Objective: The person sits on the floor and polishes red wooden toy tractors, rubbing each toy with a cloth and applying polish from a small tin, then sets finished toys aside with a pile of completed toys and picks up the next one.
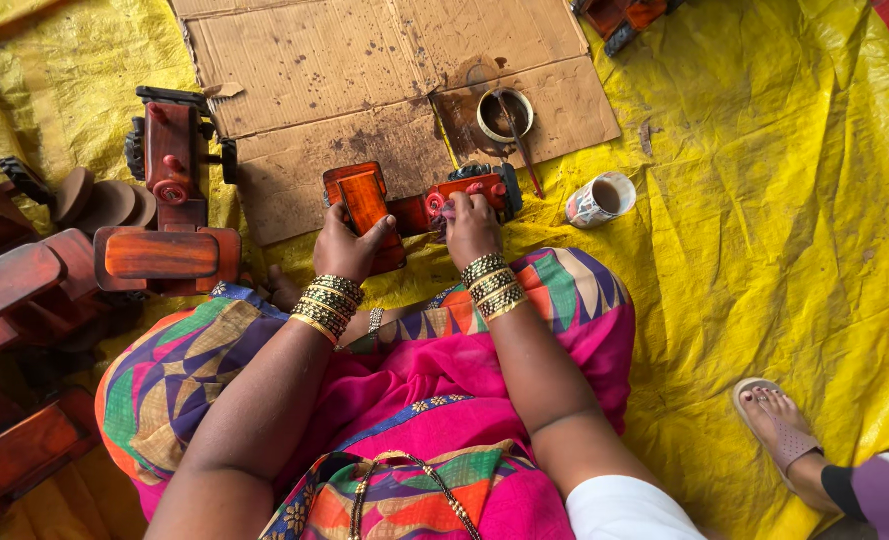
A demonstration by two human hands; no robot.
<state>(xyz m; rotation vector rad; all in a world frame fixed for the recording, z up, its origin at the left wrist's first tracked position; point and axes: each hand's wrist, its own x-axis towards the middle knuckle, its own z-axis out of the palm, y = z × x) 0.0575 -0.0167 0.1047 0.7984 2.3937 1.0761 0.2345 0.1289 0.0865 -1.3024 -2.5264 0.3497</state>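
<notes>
Left hand (350,243): closed around the rear block of a red-brown varnished wooden toy tractor (420,207). Right hand (470,228): fingers pinched at its middle, contents unclear. Tractor lies just beyond the knees, on the cardboard sheet (365,70) edge; likely rigid, moderately heavy, slick where wet; body safest to hold. Far right: varnish tin with brush (506,114), patterned cup (602,199). Left: finished tractors (170,160).

We count two hands: our left hand (347,245) and right hand (471,228), both on one red wooden toy tractor (420,205). One more finished tractor (170,155) stands far left. One cardboard sheet (365,80), one round tin of stain (505,114), one patterned cup (602,199), one yellow tarpaulin (765,250), one sandalled foot (780,425) near right
</notes>
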